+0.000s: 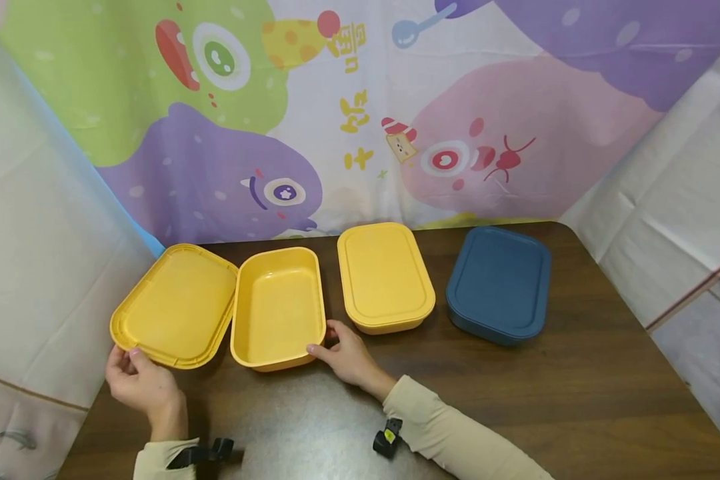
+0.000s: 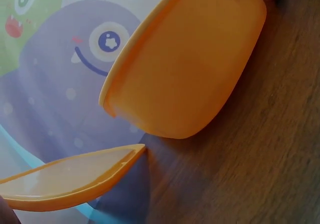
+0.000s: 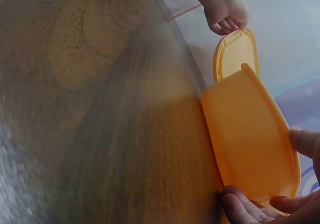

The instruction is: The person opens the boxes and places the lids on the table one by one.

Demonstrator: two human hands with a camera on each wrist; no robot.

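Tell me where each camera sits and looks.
Head: on the head, facing forward and down at lid, open box, table; left hand, right hand, sleeves show.
Left wrist: on that wrist, facing the open box's outside and the lid; bits of both hands show.
Right wrist: on that wrist, facing the open box's outside, lid beyond; right hand close, left hand farther.
Both wrist views share open box and lid.

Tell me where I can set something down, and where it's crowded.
Bare table: right of the blue box; between it and the right sleeve; between left hand and right hand, before the open box. Crowded: lid to open box, hardly a gap.
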